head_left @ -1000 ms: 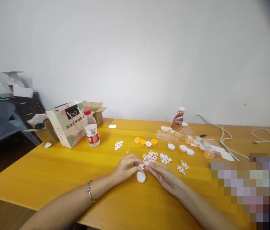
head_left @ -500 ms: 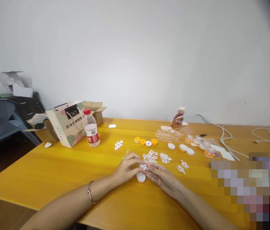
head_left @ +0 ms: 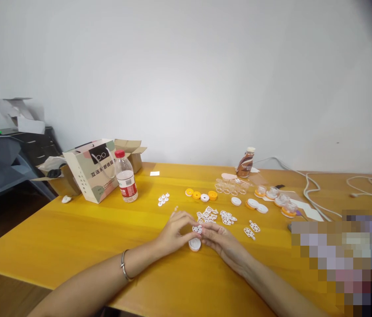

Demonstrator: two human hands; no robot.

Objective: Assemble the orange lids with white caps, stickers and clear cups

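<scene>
Between my two hands is a small white openwork plastic piece (head_left: 197, 229). My left hand (head_left: 176, 231) grips its left side between thumb and fingers. My right hand (head_left: 221, 241) pinches its right side, with the other fingers curled underneath. Just below the piece, a round white cup-like part (head_left: 194, 245) stands on the table. Beyond my hands lies a pile of similar white openwork pieces (head_left: 207, 215), with a smaller cluster (head_left: 228, 218) beside it. Two more such pieces (head_left: 252, 230) lie off to the right.
Orange and white rings (head_left: 200, 195), clear rings (head_left: 230, 186) and domed assemblies (head_left: 281, 200) line the table's back. Small white caps (head_left: 163, 199) sit at left. A water bottle (head_left: 127, 178), paper bag (head_left: 91, 171), brown bottle (head_left: 245, 163) and white cables (head_left: 314, 193) stand or lie farther out.
The openwork piece has shifted and turned slightly between my fingers, and the right fingertips have moved a little left. Everything else on the table stays put.
</scene>
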